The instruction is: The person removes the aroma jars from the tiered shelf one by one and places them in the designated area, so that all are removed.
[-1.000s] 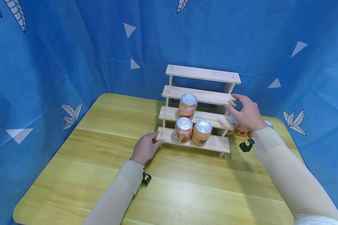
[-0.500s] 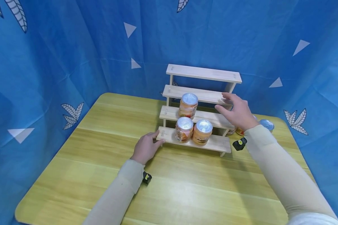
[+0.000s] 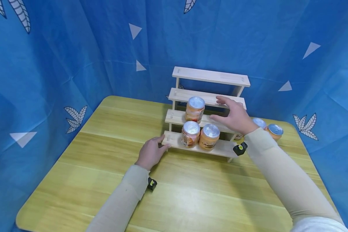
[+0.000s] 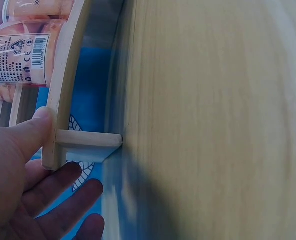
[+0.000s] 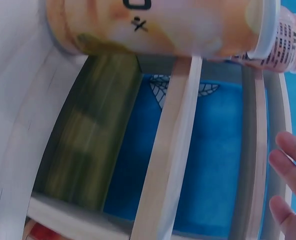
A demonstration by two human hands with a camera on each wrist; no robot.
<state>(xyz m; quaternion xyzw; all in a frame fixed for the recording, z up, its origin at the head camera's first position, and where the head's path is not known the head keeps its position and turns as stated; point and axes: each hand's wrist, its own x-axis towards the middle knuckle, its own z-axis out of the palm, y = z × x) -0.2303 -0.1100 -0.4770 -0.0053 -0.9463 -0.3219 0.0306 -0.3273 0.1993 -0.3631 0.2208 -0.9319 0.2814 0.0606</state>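
Note:
A pale wooden shelf (image 3: 211, 74) with stepped boards stands at the back of the table. My left hand (image 3: 150, 151) pinches the left end of its lowest board, thumb on top; the other fingers lie below in the left wrist view. Two orange-labelled cans with silver lids, a left can (image 3: 190, 135) and a right can (image 3: 209, 139), stand side by side on that board. Another similar can (image 3: 195, 112) stands on the second board. My right hand (image 3: 233, 116) hovers to its right over the boards, thumb and fingers apart, holding nothing. Its fingers (image 5: 290, 165) show at the right wrist view's edge.
More similar cans, such as a rear can (image 3: 274, 131), stand on the table right of the shelf, some partly hidden by the right arm. The wooden table (image 3: 191, 199) has rounded corners. A blue patterned curtain (image 3: 75, 48) hangs behind and beside it.
My right hand has moved left across the shelf, from its right end toward the can on the second board. The left hand stays at the lowest board's end.

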